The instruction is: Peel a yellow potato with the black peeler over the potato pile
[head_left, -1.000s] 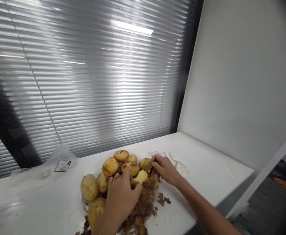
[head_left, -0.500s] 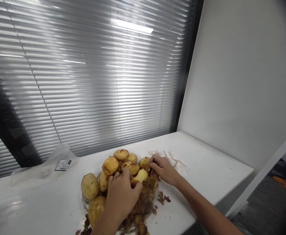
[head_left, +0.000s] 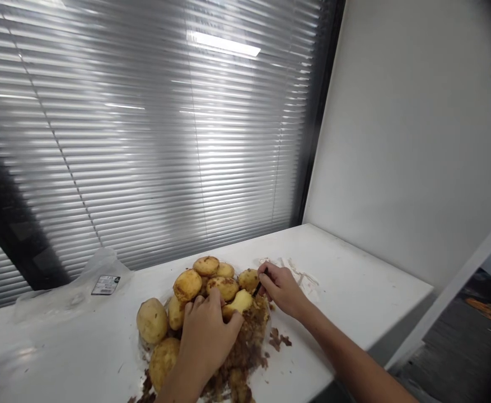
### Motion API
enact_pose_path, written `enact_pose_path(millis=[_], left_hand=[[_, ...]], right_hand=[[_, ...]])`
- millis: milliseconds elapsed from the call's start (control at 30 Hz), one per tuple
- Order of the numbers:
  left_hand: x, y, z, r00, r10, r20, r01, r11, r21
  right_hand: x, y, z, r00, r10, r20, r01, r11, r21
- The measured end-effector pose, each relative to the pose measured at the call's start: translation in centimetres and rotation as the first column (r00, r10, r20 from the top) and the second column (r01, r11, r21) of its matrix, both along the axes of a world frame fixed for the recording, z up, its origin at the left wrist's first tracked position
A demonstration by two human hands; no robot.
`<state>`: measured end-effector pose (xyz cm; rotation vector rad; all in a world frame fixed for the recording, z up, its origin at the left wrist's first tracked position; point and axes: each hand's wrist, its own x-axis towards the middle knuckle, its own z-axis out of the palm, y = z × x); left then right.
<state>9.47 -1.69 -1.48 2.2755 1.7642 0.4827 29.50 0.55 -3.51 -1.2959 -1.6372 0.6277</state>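
Note:
My left hand [head_left: 207, 336] grips a partly peeled potato [head_left: 240, 301], whose pale yellow end sticks out past my fingers. My right hand [head_left: 282, 288] holds a black-handled peeler [head_left: 258, 287] against that potato's far end. Both hands work above a heap of brown peelings [head_left: 249, 341]. Behind and to the left lies a pile of unpeeled potatoes [head_left: 188, 285], with one large potato [head_left: 152, 321] at the left edge of the pile.
The white table [head_left: 354, 291] ends at an edge on the right, with floor below. A crumpled clear plastic bag [head_left: 81, 285] with a label lies at the back left. Window blinds [head_left: 144, 140] and a white wall [head_left: 417, 140] stand behind.
My right hand has made small strokes with the peeler at the potato's end. The view has shifted slightly. The left hand keeps its grip.

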Motion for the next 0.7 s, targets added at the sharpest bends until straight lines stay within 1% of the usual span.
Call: enact_pose_path(millis=[100, 267, 500, 633, 700], left_hand=[[-0.05, 0.0, -0.01, 1.0, 0.003, -0.011, -0.003, 1.0, 0.001], [-0.02, 0.03, 0.05, 1.0, -0.001, -0.007, 0.001, 1.0, 0.01], [0.04, 0.14, -0.06, 1.0, -0.002, -0.012, 0.003, 1.0, 0.008], [0.06, 0.15, 0.06, 0.999, 0.007, -0.031, -0.007, 1.0, 0.004], [0.11, 0.12, 0.28, 0.999, 0.011, -0.046, -0.012, 1.0, -0.02]], right_hand=[[0.01, 0.01, -0.07, 0.999, -0.03, 0.024, 0.029, 0.999, 0.039], [-0.42, -0.02, -0.25, 0.993, 0.016, 0.117, -0.02, 0.999, 0.04], [-0.66, -0.15, -0.19, 0.984, 0.006, 0.18, -0.022, 0.996, 0.088], [-0.53, -0.49, -0.37, 0.985, -0.035, 0.166, 0.011, 0.99, 0.143], [-0.41, -0.65, -0.51, 0.99, -0.097, 0.105, 0.075, 0.978, 0.193]])
